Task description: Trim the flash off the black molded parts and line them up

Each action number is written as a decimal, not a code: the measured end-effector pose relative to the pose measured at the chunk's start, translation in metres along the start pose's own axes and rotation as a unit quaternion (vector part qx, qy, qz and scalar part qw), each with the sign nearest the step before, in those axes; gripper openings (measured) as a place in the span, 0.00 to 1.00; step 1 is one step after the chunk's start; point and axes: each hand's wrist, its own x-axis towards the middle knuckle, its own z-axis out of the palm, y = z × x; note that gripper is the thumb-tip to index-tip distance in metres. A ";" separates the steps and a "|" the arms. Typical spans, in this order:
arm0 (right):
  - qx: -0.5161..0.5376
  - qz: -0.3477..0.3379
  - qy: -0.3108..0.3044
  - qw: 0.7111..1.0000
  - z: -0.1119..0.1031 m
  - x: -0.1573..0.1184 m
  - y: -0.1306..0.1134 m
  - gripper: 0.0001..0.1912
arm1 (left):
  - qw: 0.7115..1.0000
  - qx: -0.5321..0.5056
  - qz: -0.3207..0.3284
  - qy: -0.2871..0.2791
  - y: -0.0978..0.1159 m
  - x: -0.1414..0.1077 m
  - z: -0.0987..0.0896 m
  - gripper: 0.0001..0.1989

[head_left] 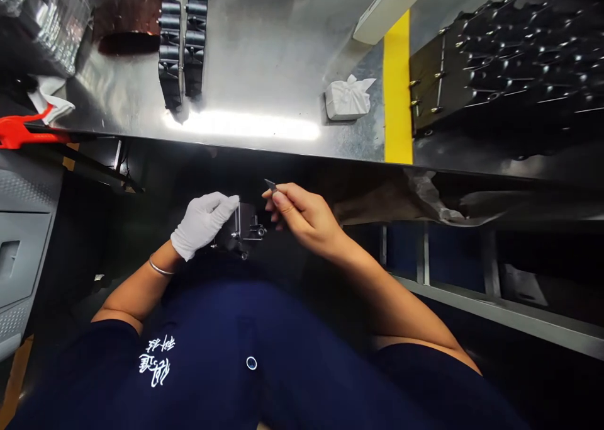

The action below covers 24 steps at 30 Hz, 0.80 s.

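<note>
Fingers of the bare right hand pinch a pointed tool near a black part gripped in the gloved left hand's closed fingers.

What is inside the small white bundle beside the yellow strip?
The white bundle hides its contents; only its outside shows, with crumpled white material on top. It sits on the metal table.

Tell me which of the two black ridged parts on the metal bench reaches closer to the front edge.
The left black ridged part; its near end extends past that of the right one.
</note>
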 end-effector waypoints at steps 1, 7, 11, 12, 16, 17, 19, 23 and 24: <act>-0.001 -0.011 -0.016 1.000 0.001 -0.002 0.001 0.17 | 1.000 0.002 -0.003 -0.023 0.001 -0.001 -0.004 0.27; -0.046 -0.115 -0.035 0.992 0.004 -0.003 -0.006 0.10 | 0.996 0.018 -0.032 -0.078 0.004 -0.006 -0.012 0.25; -0.067 -0.144 -0.075 0.984 0.000 -0.002 -0.011 0.08 | 0.995 0.023 -0.039 -0.090 0.007 -0.005 -0.010 0.25; -0.073 -0.149 -0.078 0.983 -0.002 -0.002 -0.012 0.08 | 0.995 0.020 -0.038 -0.094 0.008 -0.005 -0.010 0.25; -0.092 -0.161 -0.106 0.977 -0.006 -0.002 -0.015 0.08 | 0.993 0.018 -0.035 -0.108 0.009 -0.005 -0.010 0.24; -0.096 -0.160 -0.114 0.976 -0.007 -0.001 -0.015 0.09 | 0.993 0.025 -0.031 -0.113 0.009 -0.005 -0.011 0.23; -0.102 -0.151 -0.128 0.975 -0.007 0.000 -0.014 0.10 | 0.991 0.045 -0.020 -0.126 0.009 -0.005 -0.012 0.23; -0.111 -0.099 -0.147 0.978 -0.002 0.004 -0.008 0.10 | 0.985 0.056 0.006 -0.165 0.010 -0.007 -0.013 0.22; -0.111 -0.075 -0.138 0.981 0.000 0.004 -0.006 0.10 | 0.985 0.052 0.012 -0.165 0.011 -0.008 -0.013 0.22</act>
